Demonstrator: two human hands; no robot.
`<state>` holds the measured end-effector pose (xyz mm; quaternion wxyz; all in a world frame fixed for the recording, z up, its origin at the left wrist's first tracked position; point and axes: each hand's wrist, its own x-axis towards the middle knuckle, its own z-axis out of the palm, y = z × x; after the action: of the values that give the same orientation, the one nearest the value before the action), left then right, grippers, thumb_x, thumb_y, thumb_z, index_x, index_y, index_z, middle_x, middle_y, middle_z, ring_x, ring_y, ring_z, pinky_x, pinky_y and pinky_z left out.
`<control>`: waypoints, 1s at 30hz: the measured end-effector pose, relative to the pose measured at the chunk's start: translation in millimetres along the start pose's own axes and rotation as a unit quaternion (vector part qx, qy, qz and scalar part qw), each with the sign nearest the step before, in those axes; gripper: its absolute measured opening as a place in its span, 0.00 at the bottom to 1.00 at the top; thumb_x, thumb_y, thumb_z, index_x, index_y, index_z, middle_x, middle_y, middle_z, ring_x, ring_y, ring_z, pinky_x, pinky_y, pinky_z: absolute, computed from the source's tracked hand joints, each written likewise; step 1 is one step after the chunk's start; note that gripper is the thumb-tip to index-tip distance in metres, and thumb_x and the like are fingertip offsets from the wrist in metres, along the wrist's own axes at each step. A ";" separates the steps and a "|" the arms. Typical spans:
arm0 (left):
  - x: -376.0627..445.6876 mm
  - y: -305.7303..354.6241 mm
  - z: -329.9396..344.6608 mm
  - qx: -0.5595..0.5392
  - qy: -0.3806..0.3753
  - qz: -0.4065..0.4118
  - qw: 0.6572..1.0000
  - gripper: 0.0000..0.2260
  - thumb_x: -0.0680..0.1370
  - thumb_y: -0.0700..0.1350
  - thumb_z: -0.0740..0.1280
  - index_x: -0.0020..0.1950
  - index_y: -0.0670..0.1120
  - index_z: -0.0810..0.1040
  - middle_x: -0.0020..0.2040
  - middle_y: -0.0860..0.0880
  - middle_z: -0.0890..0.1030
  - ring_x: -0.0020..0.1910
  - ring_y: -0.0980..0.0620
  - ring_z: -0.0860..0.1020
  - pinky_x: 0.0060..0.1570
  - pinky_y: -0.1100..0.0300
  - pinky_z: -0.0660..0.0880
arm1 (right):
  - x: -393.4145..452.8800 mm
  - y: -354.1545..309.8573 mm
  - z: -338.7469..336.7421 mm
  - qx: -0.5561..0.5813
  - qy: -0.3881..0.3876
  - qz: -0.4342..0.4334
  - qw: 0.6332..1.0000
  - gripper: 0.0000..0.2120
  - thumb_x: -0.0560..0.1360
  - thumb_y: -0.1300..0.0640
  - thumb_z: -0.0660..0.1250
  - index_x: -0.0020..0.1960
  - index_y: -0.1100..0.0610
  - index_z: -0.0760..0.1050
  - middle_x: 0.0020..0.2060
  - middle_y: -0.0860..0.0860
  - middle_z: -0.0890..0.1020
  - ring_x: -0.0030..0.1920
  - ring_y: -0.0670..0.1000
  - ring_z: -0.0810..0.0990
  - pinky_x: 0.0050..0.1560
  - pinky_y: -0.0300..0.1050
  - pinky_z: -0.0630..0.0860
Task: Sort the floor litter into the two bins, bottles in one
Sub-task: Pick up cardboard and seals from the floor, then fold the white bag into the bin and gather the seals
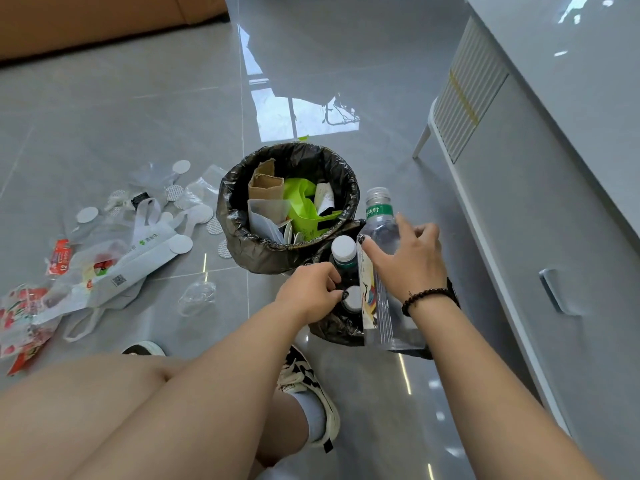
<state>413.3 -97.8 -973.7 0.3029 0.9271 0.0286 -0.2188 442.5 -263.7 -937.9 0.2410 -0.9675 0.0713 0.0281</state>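
Observation:
Two bins lined with black bags stand side by side on the grey floor. The far bin holds cardboard, a green bag and paper. The near bin holds bottles, among them a white-capped bottle. My right hand rests its fingers on a tall clear bottle with a green neck label, which stands tilted at the near bin. My left hand curls its fingers over the rim of the near bin beside a second white cap.
Litter lies on the floor at left: white round discs, a white carrier bag, red wrappers, a crushed clear cup. A white cabinet runs along the right. My knees and shoes are below.

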 end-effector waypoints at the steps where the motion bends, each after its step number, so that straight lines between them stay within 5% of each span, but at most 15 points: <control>1: -0.9 -0.1 -0.4 -0.008 0.010 -0.005 1.000 0.06 0.76 0.48 0.68 0.52 0.49 0.78 0.45 0.53 0.79 0.49 0.51 0.78 0.53 0.52 0.77 | 0.9 -0.7 2.4 -0.011 0.010 -0.003 1.000 0.37 0.70 0.31 0.60 0.73 0.50 0.62 0.55 0.55 0.66 0.56 0.57 0.71 0.56 0.52 0.74; 7: -8.5 21.8 -7.5 -0.088 0.035 -0.003 0.995 0.11 0.80 0.53 0.60 0.48 0.48 0.78 0.43 0.52 0.81 0.44 0.50 0.77 0.47 0.53 0.75 | 16.8 -4.0 4.4 -0.061 0.045 -0.038 0.996 0.33 0.72 0.34 0.61 0.69 0.53 0.65 0.55 0.56 0.68 0.54 0.58 0.71 0.55 0.51 0.71; 11: -14.4 44.7 -11.7 -0.174 0.004 -0.014 0.985 0.14 0.78 0.57 0.63 0.59 0.51 0.73 0.44 0.55 0.79 0.44 0.55 0.78 0.50 0.54 0.75 | 25.6 -6.9 4.6 -0.028 0.098 -0.042 0.994 0.27 0.74 0.37 0.62 0.64 0.56 0.70 0.55 0.58 0.70 0.52 0.59 0.73 0.52 0.52 0.73; 15: -19.8 49.2 -5.3 -0.147 -0.064 -0.029 0.987 0.32 0.73 0.60 0.68 0.71 0.48 0.63 0.53 0.52 0.79 0.52 0.52 0.77 0.52 0.56 0.74 | 26.3 -2.8 9.7 0.001 0.096 -0.029 0.995 0.21 0.77 0.42 0.60 0.62 0.55 0.74 0.54 0.58 0.71 0.54 0.59 0.72 0.53 0.53 0.73; 18: -19.5 52.3 -4.1 -0.135 -0.081 -0.024 0.987 0.35 0.71 0.63 0.70 0.71 0.48 0.62 0.58 0.51 0.78 0.56 0.51 0.76 0.55 0.56 0.74 | 31.2 6.3 8.0 0.098 0.063 -0.006 0.993 0.17 0.78 0.47 0.61 0.63 0.53 0.75 0.58 0.56 0.69 0.58 0.57 0.71 0.59 0.50 0.71; 25: -14.4 39.3 -21.7 -0.108 -0.069 -0.052 0.990 0.25 0.74 0.61 0.67 0.66 0.48 0.71 0.57 0.49 0.79 0.55 0.50 0.77 0.56 0.54 0.75 | 9.8 20.8 -8.7 0.183 0.078 -0.037 0.979 0.13 0.74 0.60 0.66 0.58 0.55 0.78 0.56 0.53 0.72 0.42 0.43 0.73 0.50 0.33 0.69; 28: -15.2 39.0 -35.9 -0.099 -0.074 -0.022 0.992 0.10 0.79 0.50 0.64 0.56 0.47 0.76 0.54 0.46 0.81 0.52 0.47 0.80 0.56 0.51 0.77 | 0.5 19.6 -19.0 0.201 0.106 -0.058 0.972 0.11 0.73 0.63 0.67 0.53 0.55 0.79 0.52 0.51 0.75 0.42 0.44 0.75 0.49 0.38 0.75; 30: -17.0 40.8 -44.3 -0.090 -0.081 0.003 0.993 0.08 0.80 0.44 0.61 0.57 0.47 0.76 0.53 0.47 0.82 0.52 0.48 0.81 0.56 0.50 0.77 | -6.7 8.3 -23.7 0.260 0.137 -0.075 0.953 0.11 0.73 0.65 0.66 0.52 0.53 0.78 0.48 0.51 0.78 0.40 0.42 0.77 0.43 0.34 0.77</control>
<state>422.7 -104.3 -912.1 0.3874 0.8753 0.0206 -0.2886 435.1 -281.3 -920.2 0.4732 -0.8687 0.0353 -0.1424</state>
